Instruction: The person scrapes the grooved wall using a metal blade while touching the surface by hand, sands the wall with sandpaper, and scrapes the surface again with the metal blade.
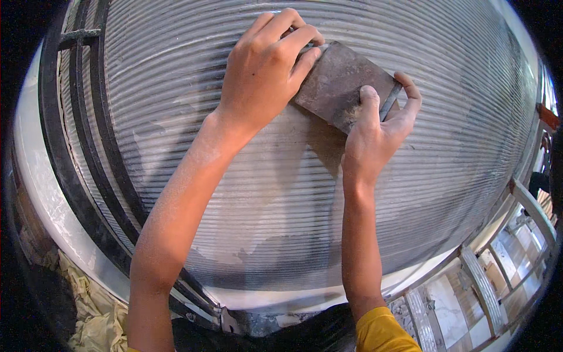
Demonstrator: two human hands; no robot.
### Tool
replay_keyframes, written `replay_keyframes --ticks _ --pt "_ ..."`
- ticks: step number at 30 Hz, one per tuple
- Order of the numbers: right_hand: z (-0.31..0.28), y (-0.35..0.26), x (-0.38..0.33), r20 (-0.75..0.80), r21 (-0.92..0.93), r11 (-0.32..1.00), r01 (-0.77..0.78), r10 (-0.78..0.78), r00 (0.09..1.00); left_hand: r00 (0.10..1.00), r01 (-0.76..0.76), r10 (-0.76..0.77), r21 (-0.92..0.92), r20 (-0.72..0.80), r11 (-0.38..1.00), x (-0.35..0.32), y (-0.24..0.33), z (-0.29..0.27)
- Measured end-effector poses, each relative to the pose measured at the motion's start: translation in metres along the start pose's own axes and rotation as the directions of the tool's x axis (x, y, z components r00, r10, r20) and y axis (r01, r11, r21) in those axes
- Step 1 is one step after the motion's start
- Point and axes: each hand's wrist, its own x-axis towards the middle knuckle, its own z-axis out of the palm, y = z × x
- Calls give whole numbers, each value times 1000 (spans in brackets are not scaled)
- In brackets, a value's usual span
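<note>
A dark brown, roughly square flat plate (346,82) is tilted in front of a grey ridged surface (264,193), its face worn and scuffed. My right hand (378,126) grips its lower right side, thumb pressed on the face and a finger hooked round the edge by a thin dark strip. Close against the plate's upper left edge is my left hand (264,70), its fingers curled in. Whatever lies within those fingers, if anything, is hidden. Pale dust coats both hands and my left forearm.
Black metal bars (82,117) run down the left side. Crumpled yellowish sheeting (97,305) lies at the lower left. To the lower right stands a metal ladder (484,287), with a tiled floor (448,311) beneath it. A white edge (281,296) borders the ridged surface below.
</note>
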Motion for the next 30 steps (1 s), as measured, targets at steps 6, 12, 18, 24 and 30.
replay_keyframes --ticks 6,12,18,24,30 --pt "-3 1 5 56 -47 998 -42 45 997 998 -13 12 -17 -59 1000 -6 -7 4" --pt "-11 -2 19 157 -93 995 46 -31 987 994 -54 53 0 -96 999 -5 -5 4" --pt "-14 -1 26 243 -70 994 86 -66 968 1000 15 -16 -37 -25 999 -4 2 0" --pt "-17 1 27 211 -28 998 56 -49 976 999 -16 15 -31 -41 999 -4 0 0" --pt "-20 -3 36 268 -85 992 96 -70 961 999 -24 24 -21 -28 999 -6 -1 1"
